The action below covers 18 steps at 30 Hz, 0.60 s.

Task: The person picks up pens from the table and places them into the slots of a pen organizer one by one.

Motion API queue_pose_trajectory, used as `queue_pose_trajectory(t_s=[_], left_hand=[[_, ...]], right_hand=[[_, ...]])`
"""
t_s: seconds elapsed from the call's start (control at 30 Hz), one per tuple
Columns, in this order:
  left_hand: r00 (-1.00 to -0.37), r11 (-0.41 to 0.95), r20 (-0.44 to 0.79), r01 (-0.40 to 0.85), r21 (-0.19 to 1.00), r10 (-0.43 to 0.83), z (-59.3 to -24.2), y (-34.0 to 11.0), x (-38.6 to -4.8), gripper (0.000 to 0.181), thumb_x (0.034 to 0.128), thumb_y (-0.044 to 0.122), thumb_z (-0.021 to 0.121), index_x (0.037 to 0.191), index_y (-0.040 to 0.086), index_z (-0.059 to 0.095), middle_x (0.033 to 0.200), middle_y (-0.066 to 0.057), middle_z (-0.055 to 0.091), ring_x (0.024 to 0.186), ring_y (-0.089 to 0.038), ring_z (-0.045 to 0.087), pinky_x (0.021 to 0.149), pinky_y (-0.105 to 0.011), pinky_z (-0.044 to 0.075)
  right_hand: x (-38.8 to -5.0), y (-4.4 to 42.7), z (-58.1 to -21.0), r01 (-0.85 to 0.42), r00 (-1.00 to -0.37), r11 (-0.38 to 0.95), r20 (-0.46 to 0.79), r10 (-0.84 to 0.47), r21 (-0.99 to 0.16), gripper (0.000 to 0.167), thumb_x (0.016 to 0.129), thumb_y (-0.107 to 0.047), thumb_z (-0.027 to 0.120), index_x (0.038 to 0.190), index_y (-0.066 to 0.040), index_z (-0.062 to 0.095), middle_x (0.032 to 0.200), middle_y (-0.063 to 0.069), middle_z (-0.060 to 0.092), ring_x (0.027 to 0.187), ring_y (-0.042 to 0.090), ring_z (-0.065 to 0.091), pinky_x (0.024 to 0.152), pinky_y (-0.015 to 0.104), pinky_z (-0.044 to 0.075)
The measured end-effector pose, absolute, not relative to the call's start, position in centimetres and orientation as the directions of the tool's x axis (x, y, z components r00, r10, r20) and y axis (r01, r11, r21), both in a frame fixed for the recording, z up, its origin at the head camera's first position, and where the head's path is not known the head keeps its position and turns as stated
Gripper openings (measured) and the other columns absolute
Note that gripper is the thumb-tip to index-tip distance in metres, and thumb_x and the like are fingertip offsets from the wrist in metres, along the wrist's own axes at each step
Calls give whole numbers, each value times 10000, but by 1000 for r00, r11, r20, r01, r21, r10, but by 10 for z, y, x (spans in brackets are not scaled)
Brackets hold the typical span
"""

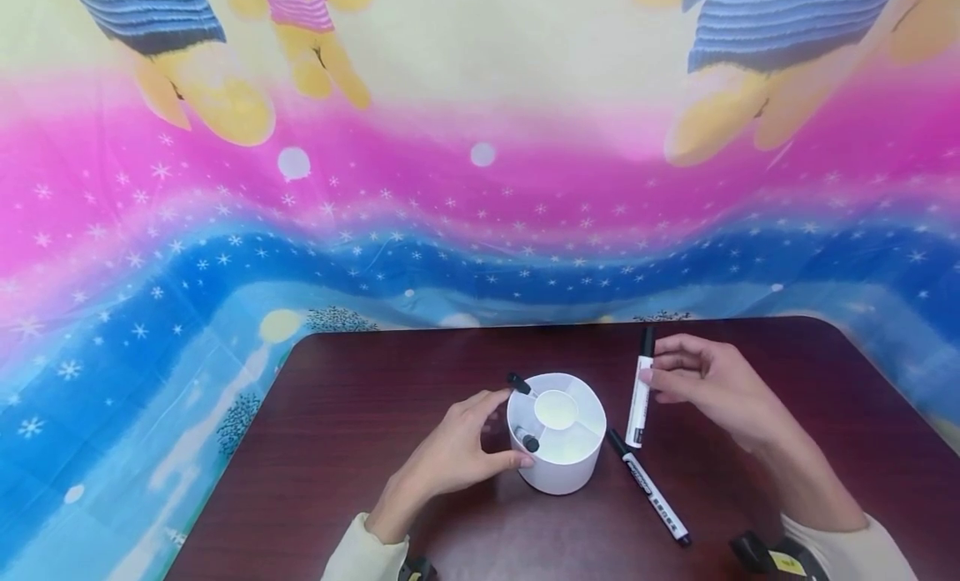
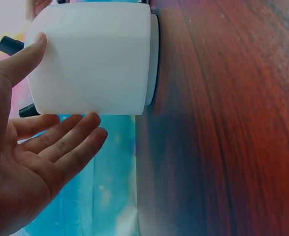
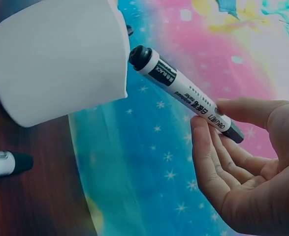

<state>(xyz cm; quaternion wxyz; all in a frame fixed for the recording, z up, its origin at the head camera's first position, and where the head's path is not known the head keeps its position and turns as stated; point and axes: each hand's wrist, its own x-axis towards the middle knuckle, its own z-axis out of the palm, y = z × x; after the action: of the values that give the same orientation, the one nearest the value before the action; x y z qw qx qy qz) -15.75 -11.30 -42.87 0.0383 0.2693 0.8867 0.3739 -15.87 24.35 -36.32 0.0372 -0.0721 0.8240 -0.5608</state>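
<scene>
A round white pen holder [image 1: 561, 476] with divided compartments and a round middle cup stands on the table. Two black-capped markers [image 1: 528, 441] lean in its left compartments. My left hand [image 1: 463, 448] holds the holder from the left, thumb at the near rim and fingers along the side. To the right, my right hand [image 1: 723, 389] pinches a white whiteboard marker [image 3: 188, 93] between thumb and fingers, above the table and apart from the holder. It tilts with the black cap up in the head view. Another whiteboard marker [image 1: 654, 496] lies on the table between the holder and my right forearm.
The dark red wooden table [image 1: 337, 414] has rounded far corners. Behind it hangs a colourful cloth [image 1: 450, 206] with snowflakes and cartoon figures. Black wrist straps [image 1: 776, 556] sit by both cream sleeves.
</scene>
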Motion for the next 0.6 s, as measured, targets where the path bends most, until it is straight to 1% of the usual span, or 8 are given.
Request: queue_pose_trajectory(t_s=[0.13, 0.23, 0.47, 0.6], left_hand=[[-853, 572, 134, 446, 688, 504, -429, -113, -157, 798, 850, 472, 909, 1526, 223, 566, 1380, 48, 683, 1164, -188, 718, 1027, -405, 605], [-854, 571, 130, 442, 692, 503, -428, -113, -157, 799, 851, 473, 909, 1527, 223, 566, 1376, 49, 684, 1154, -187, 721, 1022, -401, 607], [-853, 577, 128, 445, 685, 506, -429, -113, -157, 808, 850, 485, 906, 1530, 212, 564, 1368, 41, 687, 1152, -198, 719, 1019, -416, 608], [-854, 582, 127, 446, 680, 505, -427, -114, -157, 811, 852, 483, 905, 1534, 211, 560, 1377, 40, 683, 1149, -162, 708, 1016, -390, 607]], right_hand=[[-161, 240, -359, -90, -987, 299, 45, -153, -950, 577, 1024, -148, 745, 1464, 109, 474, 1080, -49, 749, 937, 86, 768, 828, 323, 667], [-162, 236, -357, -102, -987, 267, 65, -144, -958, 582, 1025, -139, 741, 1474, 105, 462, 1061, -113, 748, 939, 77, 764, 822, 313, 667], [-165, 228, -356, -130, -987, 242, 103, -121, -962, 496, 1026, -107, 730, 1413, 108, 506, 1033, -137, 746, 917, 80, 765, 811, 304, 666], [-168, 224, -359, -132, -988, 232, 108, -113, -964, 457, 1023, -89, 727, 1386, 95, 519, 1004, -151, 741, 904, 93, 771, 808, 288, 663]])
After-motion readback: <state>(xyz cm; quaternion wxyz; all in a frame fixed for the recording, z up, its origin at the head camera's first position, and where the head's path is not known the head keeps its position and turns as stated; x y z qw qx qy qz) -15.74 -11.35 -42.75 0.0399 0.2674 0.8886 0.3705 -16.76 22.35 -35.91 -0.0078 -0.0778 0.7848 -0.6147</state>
